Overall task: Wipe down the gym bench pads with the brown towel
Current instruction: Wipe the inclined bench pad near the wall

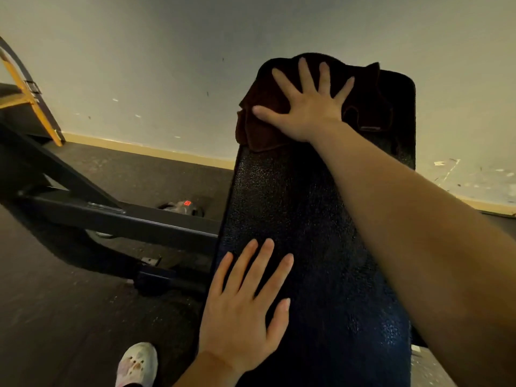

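A long black textured bench pad [307, 219] runs from the bottom of the view up toward the wall. The brown towel [265, 107] lies crumpled over the pad's far end, hanging a little over its left edge. My right hand [310, 107] presses flat on the towel with fingers spread wide. My left hand [245, 308] rests flat on the near left part of the pad, fingers apart, holding nothing.
A dark steel frame bar [125, 219] of the bench reaches left over the dark rubber floor. A small grey object with a red label [183, 206] lies on the floor. A pale shoe [136, 364] is at the bottom. A yellow-and-dark frame [28, 93] stands far left against the pale wall.
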A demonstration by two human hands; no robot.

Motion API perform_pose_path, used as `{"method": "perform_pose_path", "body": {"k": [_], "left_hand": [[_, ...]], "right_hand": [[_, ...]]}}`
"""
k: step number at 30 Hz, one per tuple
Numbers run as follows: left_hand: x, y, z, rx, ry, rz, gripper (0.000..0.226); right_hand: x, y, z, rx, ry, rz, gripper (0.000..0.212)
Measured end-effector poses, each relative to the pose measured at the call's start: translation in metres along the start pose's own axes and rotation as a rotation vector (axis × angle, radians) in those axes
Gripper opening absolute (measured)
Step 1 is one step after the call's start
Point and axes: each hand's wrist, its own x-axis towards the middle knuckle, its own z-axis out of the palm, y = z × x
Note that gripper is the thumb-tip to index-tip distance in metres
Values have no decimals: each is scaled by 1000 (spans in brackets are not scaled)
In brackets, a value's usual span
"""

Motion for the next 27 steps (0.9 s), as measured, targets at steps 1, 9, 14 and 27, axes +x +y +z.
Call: {"method": "perform_pose_path", "body": {"k": [1,9,14,27], "left_hand": [[1,0,0,2,5,-4,56],[2,2,-5,24,-36,-22,57],[1,3,-10,35,-62,-28,60],[5,-2,3,-3,98,5,63]], "right_hand": [[1,-1,1,-1,5,6,90],[-117,-3,37,76,60,183,74],[-177,-1,47,52,-16,232,79],[-11,64,-2,73,40,320,92]]}}
